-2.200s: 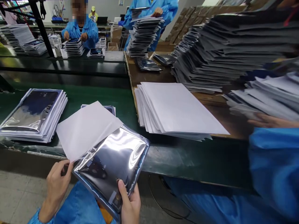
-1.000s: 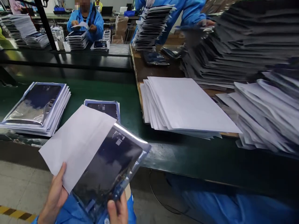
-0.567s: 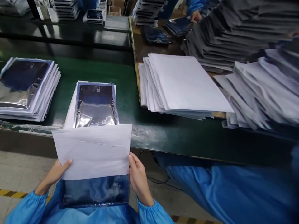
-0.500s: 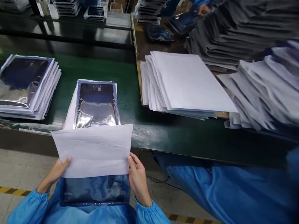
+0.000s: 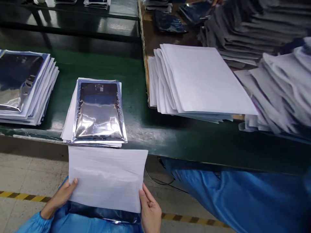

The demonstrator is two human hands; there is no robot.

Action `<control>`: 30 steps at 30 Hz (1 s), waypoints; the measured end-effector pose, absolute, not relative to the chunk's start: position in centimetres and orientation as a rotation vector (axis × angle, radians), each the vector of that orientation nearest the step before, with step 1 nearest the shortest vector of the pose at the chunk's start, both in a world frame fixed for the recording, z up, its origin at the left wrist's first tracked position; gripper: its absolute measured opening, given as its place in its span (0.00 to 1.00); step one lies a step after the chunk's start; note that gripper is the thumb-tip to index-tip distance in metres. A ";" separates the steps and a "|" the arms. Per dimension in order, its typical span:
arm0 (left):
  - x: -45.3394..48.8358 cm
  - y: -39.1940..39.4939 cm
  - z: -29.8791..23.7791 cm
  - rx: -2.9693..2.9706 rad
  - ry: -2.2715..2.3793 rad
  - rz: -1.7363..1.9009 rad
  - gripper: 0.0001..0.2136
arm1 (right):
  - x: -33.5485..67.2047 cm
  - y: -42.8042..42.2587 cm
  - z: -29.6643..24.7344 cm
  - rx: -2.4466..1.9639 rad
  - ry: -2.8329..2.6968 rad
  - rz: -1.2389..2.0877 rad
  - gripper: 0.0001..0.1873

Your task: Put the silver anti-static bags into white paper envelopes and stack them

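Observation:
Both my hands hold a white paper sheet point(image 5: 107, 176) laid over a shiny dark anti-static bag point(image 5: 104, 213) above my lap. My left hand point(image 5: 62, 195) pinches the left edge, thumb on top. My right hand point(image 5: 149, 208) grips the lower right corner. Only a thin strip of the bag shows below the paper. Just beyond, on the green belt point(image 5: 136, 94), lies a small pile of bagged items on paper sheets point(image 5: 98, 110).
A taller stack of bagged items point(image 5: 21, 85) sits at the left. A fanned pile of white sheets point(image 5: 196, 84) lies on the wooden table to the right, with grey and white stacks point(image 5: 274, 58) behind. A neighbour's blue-clad leg point(image 5: 233, 197) is at lower right.
The paper, at first angled beside the bag, has been squared over it and slid down until it covers nearly all of the bag. My view has tipped downward.

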State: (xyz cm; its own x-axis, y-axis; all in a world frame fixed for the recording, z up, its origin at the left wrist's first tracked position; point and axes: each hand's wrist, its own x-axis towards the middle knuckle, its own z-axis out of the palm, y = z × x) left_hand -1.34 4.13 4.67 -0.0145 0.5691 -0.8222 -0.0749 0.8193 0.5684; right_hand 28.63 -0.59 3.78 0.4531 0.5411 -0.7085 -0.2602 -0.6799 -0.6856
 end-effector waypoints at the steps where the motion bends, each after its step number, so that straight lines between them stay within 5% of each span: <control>1: -1.5 3.5 4.5 0.400 1.513 0.507 0.39 | 28.9 -1.4 3.3 -1.929 -0.235 1.329 0.37; 11: -2.4 -0.1 4.6 0.464 1.396 0.377 0.31 | 29.8 -6.3 1.4 -1.691 -0.063 1.654 0.28; 19: -4.6 2.0 6.4 0.771 1.119 0.294 0.44 | 30.0 -3.7 3.7 -1.393 -0.252 1.733 0.36; 25: -3.1 2.7 7.1 0.839 1.286 0.386 0.52 | 28.8 -1.1 2.5 -1.623 -0.279 1.511 0.38; 30: -2.2 1.9 5.1 0.679 1.414 0.532 0.53 | 27.7 -0.3 0.5 -1.742 -0.293 1.366 0.31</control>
